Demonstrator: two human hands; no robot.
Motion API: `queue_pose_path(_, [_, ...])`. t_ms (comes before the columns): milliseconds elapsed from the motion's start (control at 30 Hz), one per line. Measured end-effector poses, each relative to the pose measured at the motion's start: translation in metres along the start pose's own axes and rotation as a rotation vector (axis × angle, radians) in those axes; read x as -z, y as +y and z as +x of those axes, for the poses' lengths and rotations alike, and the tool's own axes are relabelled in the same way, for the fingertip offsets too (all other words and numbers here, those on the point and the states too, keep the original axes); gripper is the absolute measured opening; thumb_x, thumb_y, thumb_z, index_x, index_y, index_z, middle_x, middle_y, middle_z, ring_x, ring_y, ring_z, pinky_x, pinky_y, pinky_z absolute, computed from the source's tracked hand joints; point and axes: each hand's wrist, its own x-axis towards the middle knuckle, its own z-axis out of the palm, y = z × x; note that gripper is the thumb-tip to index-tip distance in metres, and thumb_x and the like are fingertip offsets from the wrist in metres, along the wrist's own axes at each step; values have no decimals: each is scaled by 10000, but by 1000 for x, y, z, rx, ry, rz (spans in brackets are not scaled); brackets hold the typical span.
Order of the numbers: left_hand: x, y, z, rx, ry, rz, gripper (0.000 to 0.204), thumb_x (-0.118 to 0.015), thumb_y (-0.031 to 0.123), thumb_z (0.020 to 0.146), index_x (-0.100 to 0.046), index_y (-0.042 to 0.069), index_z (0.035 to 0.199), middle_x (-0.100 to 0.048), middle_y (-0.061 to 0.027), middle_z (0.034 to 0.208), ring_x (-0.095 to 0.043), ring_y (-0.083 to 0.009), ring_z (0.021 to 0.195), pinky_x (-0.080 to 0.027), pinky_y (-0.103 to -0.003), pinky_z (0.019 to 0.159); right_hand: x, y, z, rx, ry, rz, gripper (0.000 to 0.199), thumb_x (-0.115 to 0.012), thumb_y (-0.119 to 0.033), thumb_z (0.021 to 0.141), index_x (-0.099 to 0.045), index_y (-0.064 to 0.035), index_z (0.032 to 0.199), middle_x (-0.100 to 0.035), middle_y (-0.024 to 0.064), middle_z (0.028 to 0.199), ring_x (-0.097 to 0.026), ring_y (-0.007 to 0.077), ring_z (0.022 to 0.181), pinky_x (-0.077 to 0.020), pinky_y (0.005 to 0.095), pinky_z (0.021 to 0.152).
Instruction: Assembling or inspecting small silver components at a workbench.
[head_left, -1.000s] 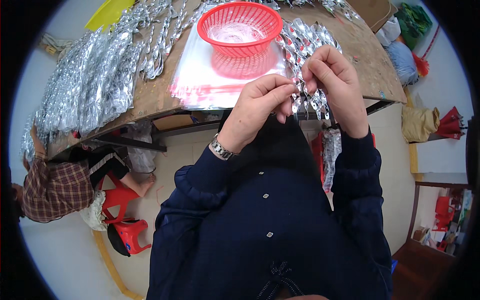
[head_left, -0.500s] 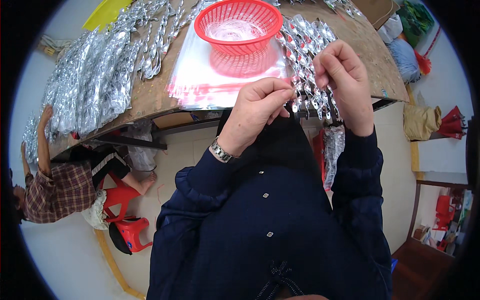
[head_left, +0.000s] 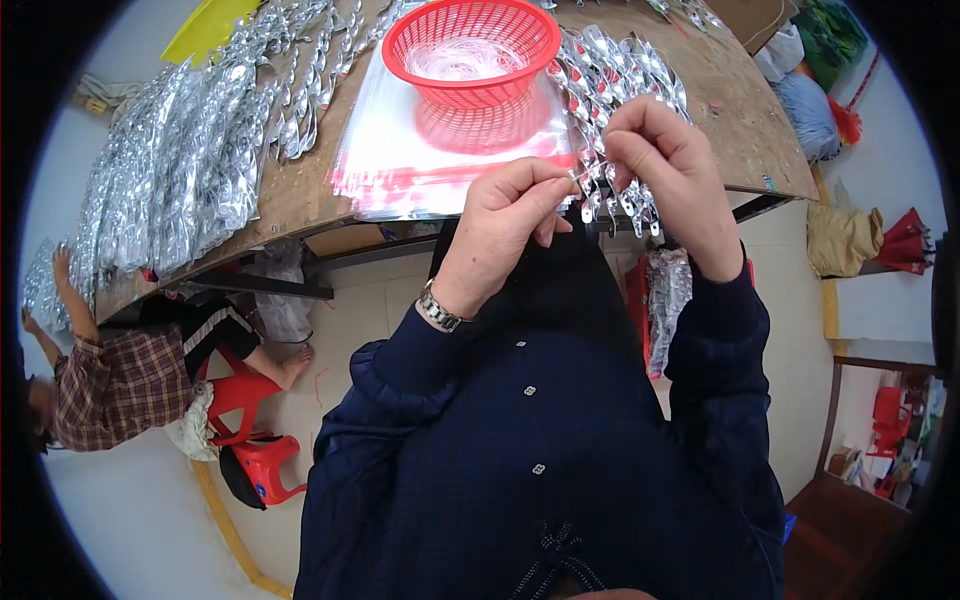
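Observation:
My left hand (head_left: 505,230), with a metal watch at the wrist, is closed in a pinch. A short length of thin clear thread (head_left: 581,176) shows at its fingertips. Across from it, my right hand (head_left: 675,180) curls with thumb and forefinger pinched; what lies between them is too small to make out. Both hands are over the table's near edge, a small gap apart. Shiny silver twisted strips (head_left: 615,70) lie behind and under my right hand, their tabbed ends hanging past the edge.
A red basket (head_left: 545,50) of clear thread stands on flat clear plastic bags (head_left: 375,150). Many bagged silver spirals (head_left: 190,170) cover the table's left side. A co-worker (head_left: 130,380) sits there, near red stools (head_left: 265,465). A red container (head_left: 637,310) with silver packets is below the table.
My right hand has moved left and slightly down, closer to my left hand, which has shifted slightly left. The co-worker's arms have lowered a little.

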Motion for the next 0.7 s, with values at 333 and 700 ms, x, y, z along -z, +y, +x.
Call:
queue_pose_path(333, [0, 4, -3, 6, 2, 90, 141, -550, 99, 944, -629, -14, 974, -516, 15, 667, -468, -55, 572, -511, -257, 653, -9, -6, -11, 290, -103, -581, 77, -644, -26, 819, -637, 15, 885, -552, 71, 779, -555, 173, 699, -427, 285, 609])
queue_pose_path(700, [8, 6, -9, 5, -15, 39, 112, -546, 67, 935, -616, -18, 958, -498, 16, 684, -410, -54, 551, -509, -268, 643, 8, -7, -12, 321, -3, -610, 26, -612, 22, 819, -601, 23, 843, -538, 63, 788, -525, 148, 686, -421, 266, 612])
